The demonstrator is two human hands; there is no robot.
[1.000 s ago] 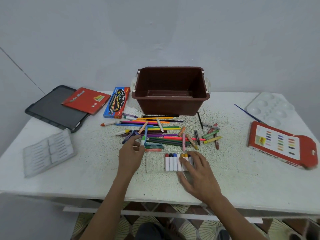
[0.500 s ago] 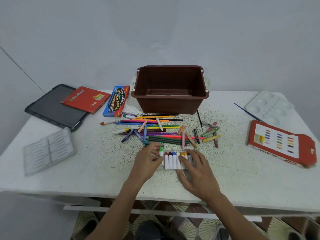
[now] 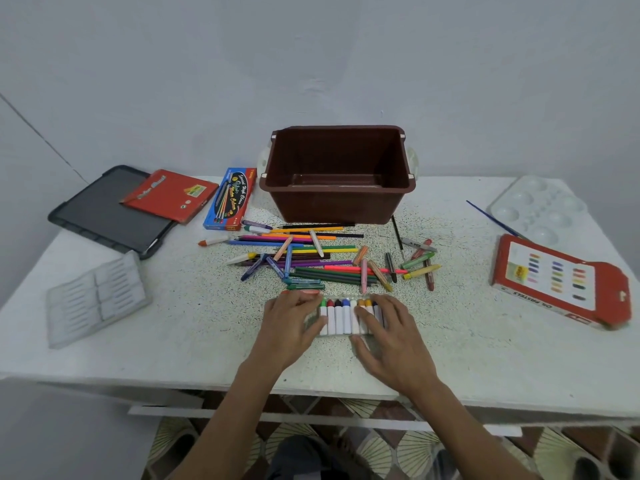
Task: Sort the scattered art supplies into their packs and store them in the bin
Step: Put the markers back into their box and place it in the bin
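1. Art supplies were only partly sorted, going by the head view. A clear marker pack [image 3: 341,335] lay on the table [image 3: 485,358] near the front edge, with a row of white-barrelled markers [image 3: 341,318] slotted in side by side, caps pointing away.
2. Left hand [image 3: 294,320] had its fingers curled round the pack's left end, thumb against the green-capped marker [image 3: 323,311], so it looked like that one was being seated. Right hand [image 3: 391,337] lay spread and flat over the row's right end, pressing down, thumb at the near edge.
3. My read of the step: filling the marker pack. Couldn't tell if any slots were free, since the hands covered both ends.
4. Next move, I'd guess: fish another marker out of the loose pile [image 3: 311,258] just behind the pack, or take the pack to the bin. Everything in that pile crossed over everything else (pencils, crayons), so picking one out would call for a careful pinch.
5. Containers:
   - The brown bin [image 3: 337,202] stood open behind the pile, and nothing showed inside it.
   - A blue pencil box [image 3: 230,199] sat just left of the bin, closed as far as I could see.
   - A red pack [image 3: 169,195] lay on a black tray [image 3: 100,213] at far left.
   - A clear ribbed insert [image 3: 97,299] sat nearer the front, with no sticks visible in it.
   - The red oil pastels box [image 3: 554,282] lay on the right, contents hidden.
   - A white palette [image 3: 540,206] and a paintbrush [image 3: 495,220] were behind that box.
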